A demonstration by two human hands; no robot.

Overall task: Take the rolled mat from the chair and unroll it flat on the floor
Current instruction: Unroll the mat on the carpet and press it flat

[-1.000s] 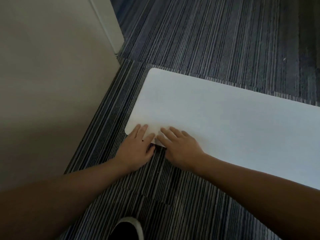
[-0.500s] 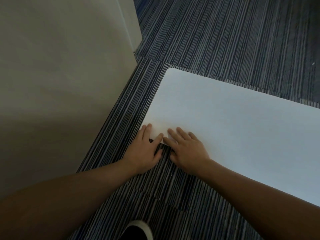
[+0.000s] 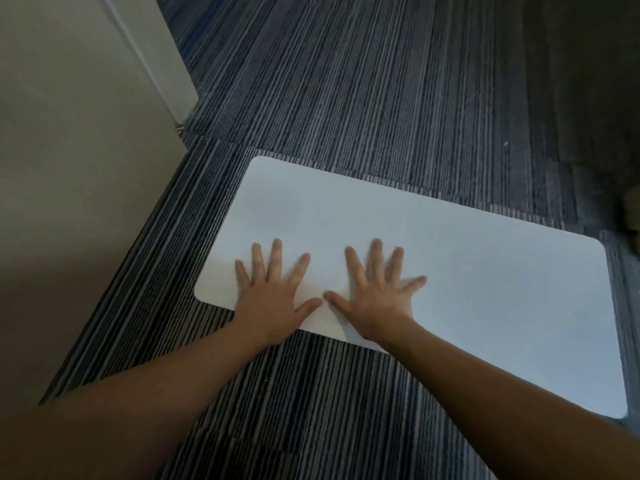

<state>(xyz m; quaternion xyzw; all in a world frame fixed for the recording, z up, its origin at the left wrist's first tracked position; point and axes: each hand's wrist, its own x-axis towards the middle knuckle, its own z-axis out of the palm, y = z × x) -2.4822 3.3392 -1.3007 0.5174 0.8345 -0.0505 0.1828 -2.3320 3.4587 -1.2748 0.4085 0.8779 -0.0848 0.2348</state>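
Mat (image 3: pixel 467 282): white, rounded corners, fully unrolled and lying flat on the floor; all four corners in view, none visibly curling. Long axis runs from near left to far right of the view.
Floor (image 3: pixel 363 98): carpet in dark blue and grey stripes; a seam between tiles runs just beyond the mat's far edge.
Left hand (image 3: pixel 273 299): palm down on the mat near its left end, fingers spread wide, heel of the palm at the mat's near edge. Grip state: flat and spread, holding nothing.
Right hand (image 3: pixel 375 296): palm down on the mat just beside the left hand, fingers spread, wrist crossing the near edge. Grip state: flat and spread, holding nothing.
Thumbs: tips point toward each other, nearly touching; cannot tell whether they make contact.
Forearms: bare, both reaching in from the bottom of the view over the carpet.
Wall (image 3: pixel 69 168): beige, left side, its corner ending just beyond the mat's left end; a strip of carpet lies between wall and mat.
Lighting: dim; far right corner in shadow, contents there too dark to identify.
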